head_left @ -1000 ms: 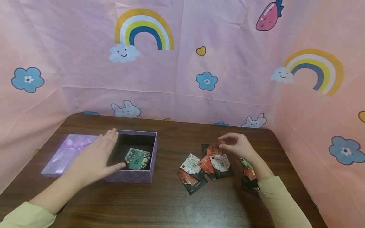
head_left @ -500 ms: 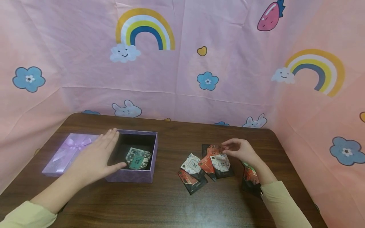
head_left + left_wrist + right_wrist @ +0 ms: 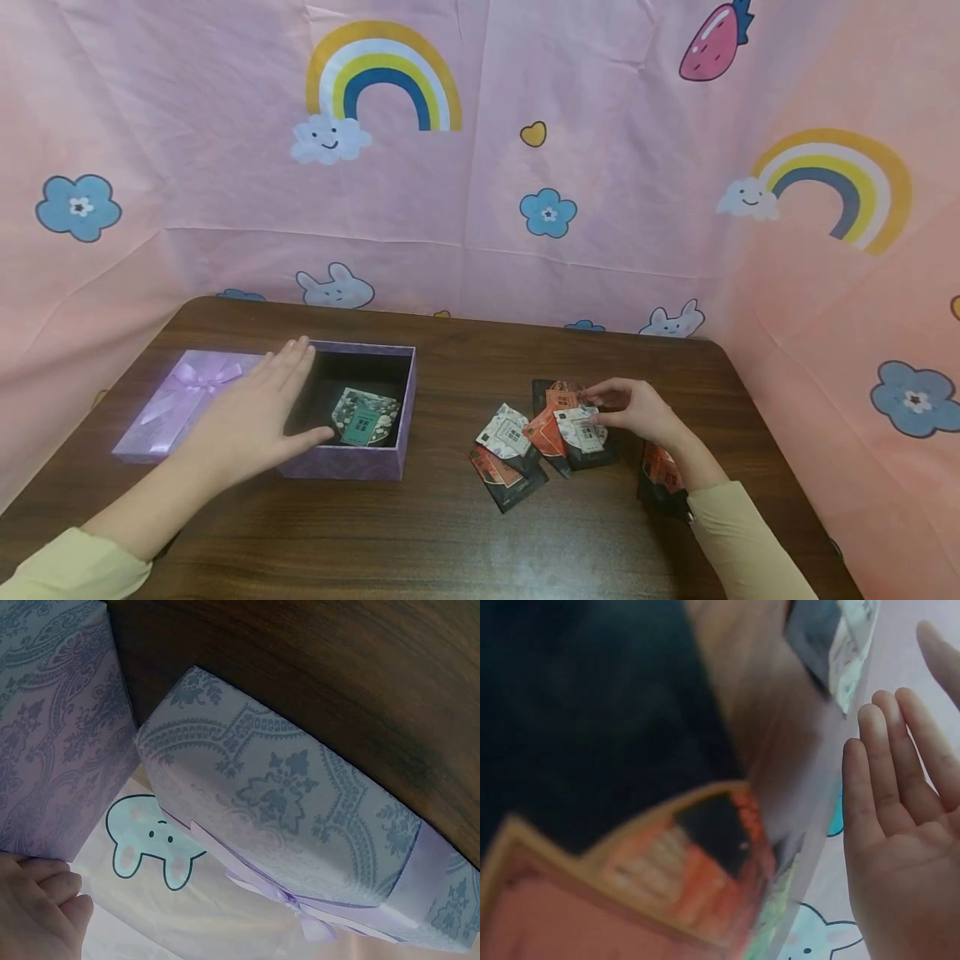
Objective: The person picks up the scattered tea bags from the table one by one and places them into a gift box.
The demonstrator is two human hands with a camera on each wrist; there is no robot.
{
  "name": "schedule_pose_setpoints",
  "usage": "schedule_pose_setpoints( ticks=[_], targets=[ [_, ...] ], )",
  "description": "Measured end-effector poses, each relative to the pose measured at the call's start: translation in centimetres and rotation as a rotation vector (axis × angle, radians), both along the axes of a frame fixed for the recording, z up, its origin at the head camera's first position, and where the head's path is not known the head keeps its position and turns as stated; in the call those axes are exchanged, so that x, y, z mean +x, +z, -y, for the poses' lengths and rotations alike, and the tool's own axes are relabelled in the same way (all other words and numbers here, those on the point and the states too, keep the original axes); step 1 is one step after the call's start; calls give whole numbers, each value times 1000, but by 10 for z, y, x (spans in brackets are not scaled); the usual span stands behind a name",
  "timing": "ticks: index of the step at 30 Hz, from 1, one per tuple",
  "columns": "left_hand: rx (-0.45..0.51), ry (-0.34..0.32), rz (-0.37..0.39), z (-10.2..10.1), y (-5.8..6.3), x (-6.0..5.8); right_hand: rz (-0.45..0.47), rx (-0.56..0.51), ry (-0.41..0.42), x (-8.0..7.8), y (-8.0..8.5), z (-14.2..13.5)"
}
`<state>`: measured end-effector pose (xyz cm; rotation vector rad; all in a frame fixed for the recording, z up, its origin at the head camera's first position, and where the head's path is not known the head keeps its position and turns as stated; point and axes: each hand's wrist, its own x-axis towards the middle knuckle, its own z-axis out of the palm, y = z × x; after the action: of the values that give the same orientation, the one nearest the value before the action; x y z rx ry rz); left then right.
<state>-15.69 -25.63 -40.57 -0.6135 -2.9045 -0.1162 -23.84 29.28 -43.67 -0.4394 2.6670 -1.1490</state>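
My left hand [image 3: 251, 417] lies with straight fingers along the left side of the purple box [image 3: 345, 465], its thumb over the front rim. Inside the box is a green patterned sachet [image 3: 365, 425]. The left wrist view shows those fingertips at the box's patterned side [image 3: 60, 742]. My right hand [image 3: 637, 412] is at the right edge of the sachet pile, thumb and fingers apart beside a white-and-black sachet [image 3: 580, 433]. In the right wrist view the fingers [image 3: 881, 765] are extended, with nothing seen between them and the thumb. Whether they touch the sachet, I cannot tell.
A purple lid [image 3: 150, 425] with a ribbon bow lies left of the box. Other sachets, one white [image 3: 507, 432] and one orange [image 3: 546, 433], overlap in the pile. More orange-and-black sachets [image 3: 662, 471] lie under my right wrist. A printed cloth [image 3: 480, 183] stands behind the table.
My right hand has come down from above the pile to the white-and-black sachet at its right. My left hand stays at the box.
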Motion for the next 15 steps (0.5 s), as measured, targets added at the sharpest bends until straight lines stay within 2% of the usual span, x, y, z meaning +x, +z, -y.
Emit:
schedule_pose_setpoints(
  ticks=[8,15],
  targets=[
    [-12,8,18,-1,2,0,-48,18,51,-2,-13,-4],
    [-4,10,21,0,3,1,-66,79,91,-3,-15,-5]
  ],
)
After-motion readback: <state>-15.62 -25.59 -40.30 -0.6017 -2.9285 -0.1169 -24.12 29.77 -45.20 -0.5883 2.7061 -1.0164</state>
